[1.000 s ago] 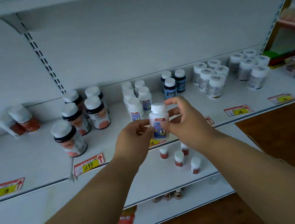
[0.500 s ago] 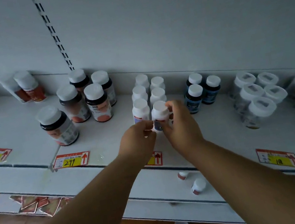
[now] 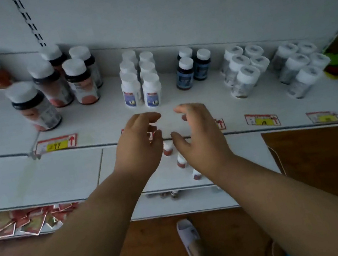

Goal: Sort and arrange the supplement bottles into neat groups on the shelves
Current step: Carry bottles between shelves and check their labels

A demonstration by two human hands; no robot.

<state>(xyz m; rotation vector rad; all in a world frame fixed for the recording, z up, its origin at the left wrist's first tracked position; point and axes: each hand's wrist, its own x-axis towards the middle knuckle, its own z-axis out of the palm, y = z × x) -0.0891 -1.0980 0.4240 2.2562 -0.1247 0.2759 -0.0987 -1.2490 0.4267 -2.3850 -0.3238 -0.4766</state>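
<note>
Small white plastic bottle with blue label [image 3: 152,91], just released, completes its double row near the white shelf's front edge [image 3: 98,140]; left hand [image 3: 138,143] and right hand [image 3: 199,136] withdraw spread and empty

There is only one view, from the person's head. It looks forward and steeply down at the white shelf [image 3: 99,122], quite near, with the wooden floor [image 3: 318,160] visible below.
</note>
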